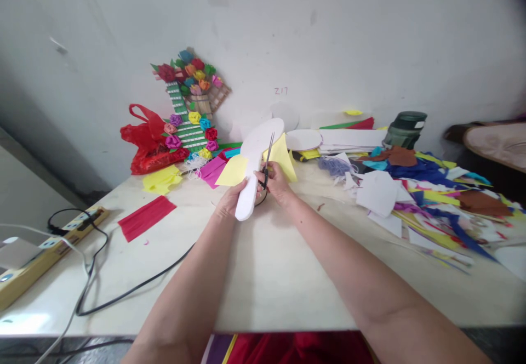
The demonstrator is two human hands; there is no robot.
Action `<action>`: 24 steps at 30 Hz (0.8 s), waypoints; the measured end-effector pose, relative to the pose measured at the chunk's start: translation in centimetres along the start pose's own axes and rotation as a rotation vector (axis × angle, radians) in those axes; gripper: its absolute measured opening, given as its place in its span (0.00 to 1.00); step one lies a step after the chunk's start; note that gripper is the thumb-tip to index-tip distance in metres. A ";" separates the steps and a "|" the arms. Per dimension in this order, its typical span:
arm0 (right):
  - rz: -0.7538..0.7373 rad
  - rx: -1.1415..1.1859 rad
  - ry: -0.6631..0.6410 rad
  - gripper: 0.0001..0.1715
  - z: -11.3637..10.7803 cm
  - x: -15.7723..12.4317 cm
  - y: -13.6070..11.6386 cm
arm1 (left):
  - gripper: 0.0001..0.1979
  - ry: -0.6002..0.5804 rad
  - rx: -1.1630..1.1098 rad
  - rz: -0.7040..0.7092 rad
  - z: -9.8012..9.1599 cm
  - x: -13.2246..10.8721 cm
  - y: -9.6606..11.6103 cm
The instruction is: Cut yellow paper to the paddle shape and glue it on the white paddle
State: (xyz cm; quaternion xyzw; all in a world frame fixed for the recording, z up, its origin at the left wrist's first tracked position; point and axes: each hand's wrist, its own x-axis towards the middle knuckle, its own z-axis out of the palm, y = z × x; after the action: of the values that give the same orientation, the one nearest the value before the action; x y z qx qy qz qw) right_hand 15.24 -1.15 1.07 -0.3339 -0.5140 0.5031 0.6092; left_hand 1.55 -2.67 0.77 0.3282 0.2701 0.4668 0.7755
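Above the middle of the table, my left hand grips a white paddle-shaped card cutout by its narrow lower part. Yellow paper sticks out on both sides of the cutout, seemingly behind it. My right hand is closed on black-handled scissors, their blades pointing up and away along the cutout's right side. The blades look nearly together. Right fingertips also come close to the cutout's edge; whether they press on it I cannot tell.
A flower-decorated craft leans on the wall beside a red plastic bag. Red crepe paper lies at left, near a power strip with cables. Paper scraps and a dark green bottle are at right.
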 end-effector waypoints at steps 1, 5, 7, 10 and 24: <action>-0.004 0.004 -0.002 0.27 0.0 0.0 -0.1 | 0.15 0.012 -0.005 -0.011 0.2 -0.1 0.0; -0.015 0.016 -0.012 0.25 0.2 -0.2 -0.4 | 0.15 0.053 -0.029 -0.037 0.4 -0.3 0.2; -0.001 0.017 -0.013 0.25 0.3 -0.2 -0.4 | 0.15 0.044 -0.055 -0.035 0.0 -0.2 0.3; -0.004 0.036 -0.030 0.25 0.5 -0.1 -0.2 | 0.16 0.018 -0.129 -0.011 -0.8 0.1 0.3; -0.370 -0.598 0.030 0.17 -1.5 0.7 1.8 | 0.17 -0.017 -0.302 0.179 -2.3 0.3 1.6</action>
State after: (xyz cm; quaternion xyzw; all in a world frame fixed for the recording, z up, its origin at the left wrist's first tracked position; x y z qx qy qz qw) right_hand 16.18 0.16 -0.76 -0.4060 -0.6815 0.2063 0.5729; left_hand -0.83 -1.22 0.46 0.2346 0.1600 0.5664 0.7737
